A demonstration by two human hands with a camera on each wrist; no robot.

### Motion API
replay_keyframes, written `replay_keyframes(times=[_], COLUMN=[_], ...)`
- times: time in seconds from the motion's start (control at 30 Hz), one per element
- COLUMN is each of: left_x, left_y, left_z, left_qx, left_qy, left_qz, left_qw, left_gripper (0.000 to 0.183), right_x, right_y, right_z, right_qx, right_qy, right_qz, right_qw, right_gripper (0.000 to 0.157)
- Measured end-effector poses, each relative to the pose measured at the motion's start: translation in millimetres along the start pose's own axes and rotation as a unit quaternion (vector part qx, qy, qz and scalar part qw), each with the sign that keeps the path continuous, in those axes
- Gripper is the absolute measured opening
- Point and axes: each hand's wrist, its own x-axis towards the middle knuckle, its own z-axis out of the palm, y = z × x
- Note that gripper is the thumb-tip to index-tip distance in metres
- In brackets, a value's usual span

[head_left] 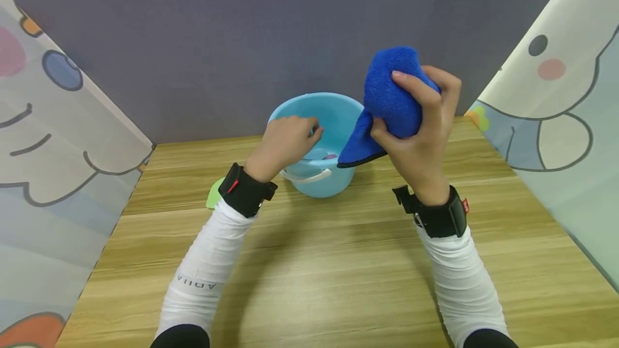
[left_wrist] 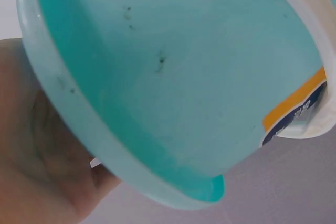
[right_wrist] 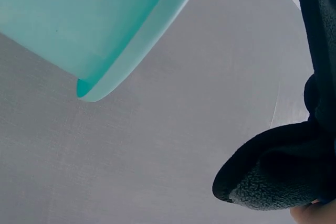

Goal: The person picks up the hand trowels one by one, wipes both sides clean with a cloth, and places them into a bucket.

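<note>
My right hand (head_left: 423, 122) grips a bunched blue plush cloth (head_left: 394, 90) with black edging, raised to the right of the bucket. One corner of the cloth hangs down past the thumb, overlapping the bucket's right rim in the head view. My left hand (head_left: 287, 141) is over the near left part of the light blue bucket (head_left: 321, 181), its fingers loosely bent down and nothing visible in them. From the left wrist, that hand (left_wrist: 47, 150) shows beyond the bucket's rim (left_wrist: 100, 135), fingertips hidden. The cloth (right_wrist: 278, 177) looks dark in the right wrist view.
Inside the bucket lies a small pink item (head_left: 330, 157). Its white handle (head_left: 307, 177) hangs at the front. A light green piece (head_left: 214, 193) lies on the wooden table (head_left: 309, 283) beside my left wrist. A grey panel (head_left: 242, 42) stands behind, with cartoon-printed panels at both sides.
</note>
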Motion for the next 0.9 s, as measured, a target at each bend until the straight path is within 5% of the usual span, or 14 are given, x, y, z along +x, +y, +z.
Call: replay_keyframes(times=[0.5, 0.9], left_x=[-22.7, -68.1], left_y=[1.6, -8.8], left_z=[-11.4, -30.6], left_qx=[0.012, -0.002], left_qy=[0.026, 0.074], left_qz=[-0.003, -0.065], left_qw=[0.9996, 0.9951], left_gripper=[0.041, 0.024], right_x=[-3.8, -3.3], right_y=[2.3, 1.1], right_z=[2.2, 7.0], right_qx=[0.010, 0.021], right_qy=[-0.016, -0.016], right_qz=[-0.003, -0.003], right_qw=[1.000, 1.000], right_gripper=[0.050, 0.049])
